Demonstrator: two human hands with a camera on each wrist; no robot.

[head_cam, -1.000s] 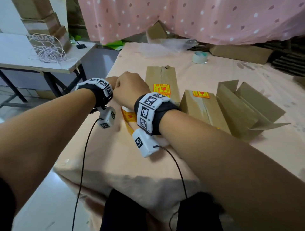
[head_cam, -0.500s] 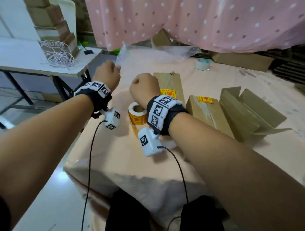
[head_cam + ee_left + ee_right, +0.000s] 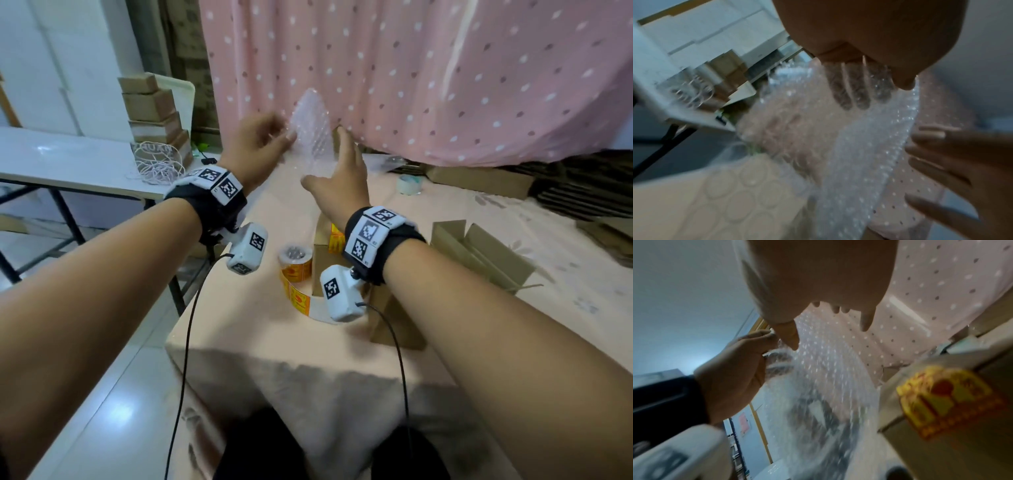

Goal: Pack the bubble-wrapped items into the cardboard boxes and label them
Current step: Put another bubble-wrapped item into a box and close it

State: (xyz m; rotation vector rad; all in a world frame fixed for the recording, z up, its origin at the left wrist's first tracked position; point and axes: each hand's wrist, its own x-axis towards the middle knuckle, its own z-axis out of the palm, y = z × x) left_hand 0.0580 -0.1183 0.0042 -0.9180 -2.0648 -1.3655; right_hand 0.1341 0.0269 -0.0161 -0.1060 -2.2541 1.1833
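Bubble wrap [image 3: 313, 133] is lifted above the far end of the table [image 3: 239, 329], in front of the pink curtain [image 3: 428, 75], and it hangs down as a loose sheet. The left hand [image 3: 258, 144] pinches its left edge, thumb in front and fingers behind the sheet, as the left wrist view shows. The right hand [image 3: 337, 180] is just right of the sheet with straight, spread fingers [image 3: 867, 321]; it holds nothing, and I cannot tell if it touches the wrap. Below the sheet, nearer to the person, stand a closed box [image 3: 325, 253] with a yellow label [image 3: 336, 236] and a label roll [image 3: 295, 262] left of this box; an open box [image 3: 479, 253] lies to the right of it. I judge that the step is to take the wrap in both hands. To do it well, the right hand should pinch the opposite edge at the same height as the left, so the sheet stays flat and does not fold on itself. The pull should be gentle, because the thin film stretches and tears easily, and the lower part should pass clear of the label roll.
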